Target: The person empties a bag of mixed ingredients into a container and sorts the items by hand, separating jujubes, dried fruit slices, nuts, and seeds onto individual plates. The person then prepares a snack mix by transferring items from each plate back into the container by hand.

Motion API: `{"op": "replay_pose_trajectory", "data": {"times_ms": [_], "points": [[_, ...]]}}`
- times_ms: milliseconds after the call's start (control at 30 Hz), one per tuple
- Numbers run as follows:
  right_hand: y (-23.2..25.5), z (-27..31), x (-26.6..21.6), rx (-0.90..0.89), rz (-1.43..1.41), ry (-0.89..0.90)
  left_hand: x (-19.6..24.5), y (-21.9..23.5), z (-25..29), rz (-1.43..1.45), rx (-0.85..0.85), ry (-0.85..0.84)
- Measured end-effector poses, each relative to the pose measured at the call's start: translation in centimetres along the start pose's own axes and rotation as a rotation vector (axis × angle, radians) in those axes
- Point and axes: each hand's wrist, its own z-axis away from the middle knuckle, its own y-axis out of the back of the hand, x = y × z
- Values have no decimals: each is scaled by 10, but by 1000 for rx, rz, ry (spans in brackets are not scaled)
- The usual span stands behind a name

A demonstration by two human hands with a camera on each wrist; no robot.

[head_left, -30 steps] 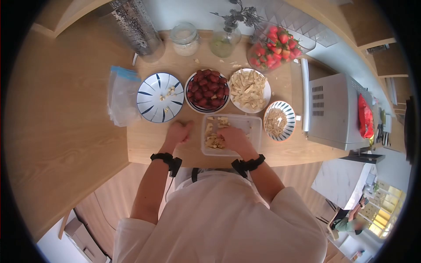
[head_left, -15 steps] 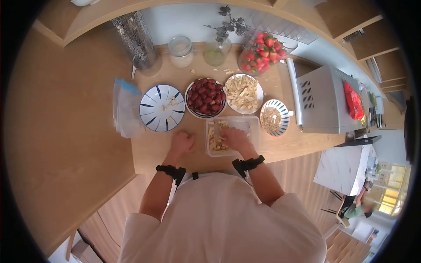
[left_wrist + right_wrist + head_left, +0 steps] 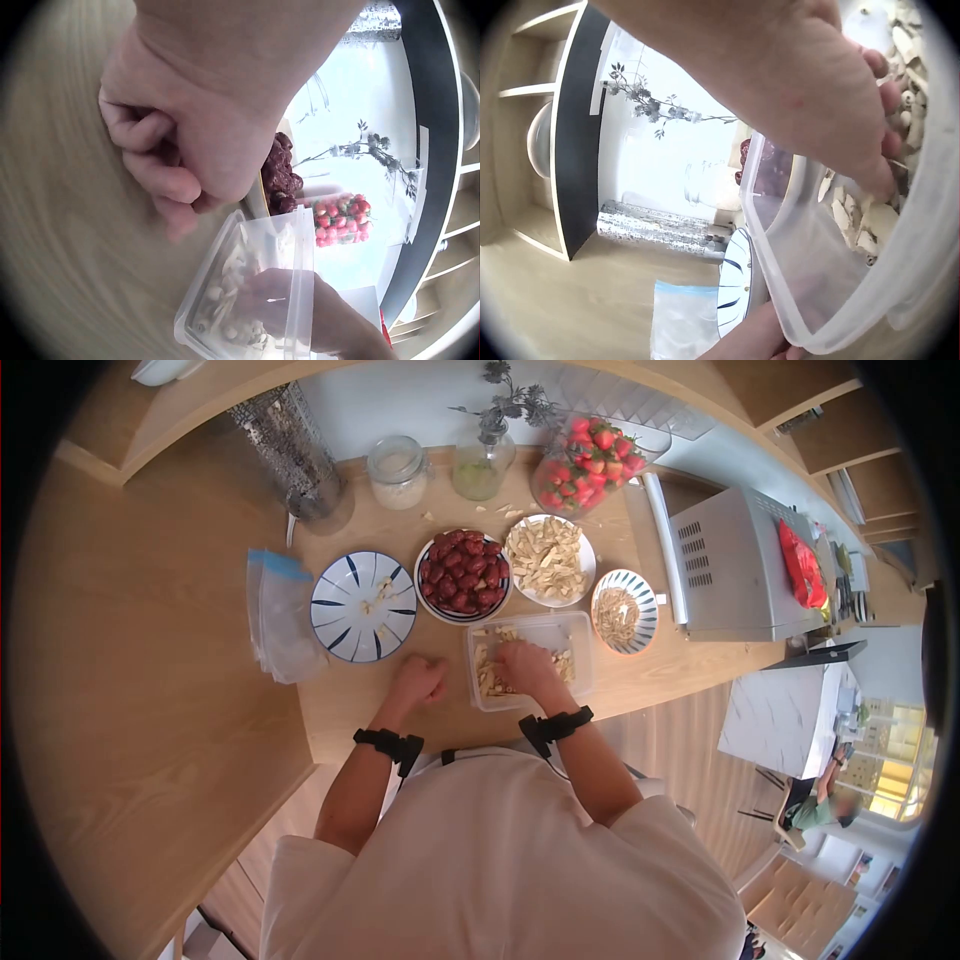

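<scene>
My right hand (image 3: 528, 666) reaches into a clear plastic container (image 3: 581, 635), its fingertips among pale, thin dried slices (image 3: 489, 676). In the right wrist view, the thumb and fingers (image 3: 890, 142) point down into the slices with gaps between them. More slices show on the right side of the container. Left of the container, my left hand (image 3: 418, 680) rests on the wooden table with loosely curled fingers (image 3: 161, 176) and nothing in it. Just behind stand a bowl of red dates (image 3: 463, 572) and a plate of pale slices (image 3: 548, 558).
A blue-striped plate (image 3: 340, 598) with a few pale bits and clear zip bags (image 3: 275, 625) lie at left. A small striped bowl (image 3: 651, 622) of thin strips stands right. Behind are a glass jar (image 3: 397, 472), a vase (image 3: 483, 470) and a tub of strawberries (image 3: 590, 465).
The slices, earlier gathered at the container's left, now also lie to the right of my right hand, which stays inside. My left hand stays on the table. The head view has shifted.
</scene>
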Motion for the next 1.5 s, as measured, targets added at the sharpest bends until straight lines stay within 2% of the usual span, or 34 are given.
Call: {"op": "replay_pose_trajectory", "data": {"times_ms": [67,200,300,367,400,467,600,700,900,967,1000,1067,1100,1167,1200,1267,1300,1367,1400,1467,1500], "points": [[7,0,0,-68,-22,-11,-1,-1,-1,7,8,2],[14,4,8,-73,-8,21,1,-5,-1,34,47,-1],[21,5,18,-46,-115,70,1,-3,-1,18,61,0],[31,5,24,-23,-249,213,-2,-3,-1,20,48,6],[37,5,27,-23,-248,213,-2,-3,-2,7,59,7],[53,6,27,-5,-456,292,2,-2,-3,-6,74,6],[83,12,27,25,-600,260,1,-5,-6,-2,131,67],[105,18,28,58,-749,302,-3,-7,-10,9,160,104],[108,17,43,79,-980,423,1,-4,-8,-14,166,137],[112,13,45,217,-1138,456,6,-6,-4,-14,187,151],[115,8,46,212,-1134,467,8,-5,-3,-13,183,171],[121,2,47,536,-1263,304,13,-4,0,-11,185,190],[123,-3,52,534,-1263,309,15,-4,1,-14,178,190],[129,-17,67,714,-1035,177,15,-4,1,-17,171,192],[131,-23,73,713,-1036,178,14,-4,1,-16,171,206],[135,-34,83,729,-674,80,12,-4,0,-17,170,226],[135,-42,85,725,-677,77,11,-4,0,-32,168,207],[133,-60,92,499,-643,6,9,-4,0,-48,163,195],[121,-69,101,496,-646,2,9,-4,0,-44,161,205],[101,-84,113,680,-469,233,13,-3,-1,-46,158,209],[100,-82,117,683,-471,230,16,-3,1,-35,164,212]]}}
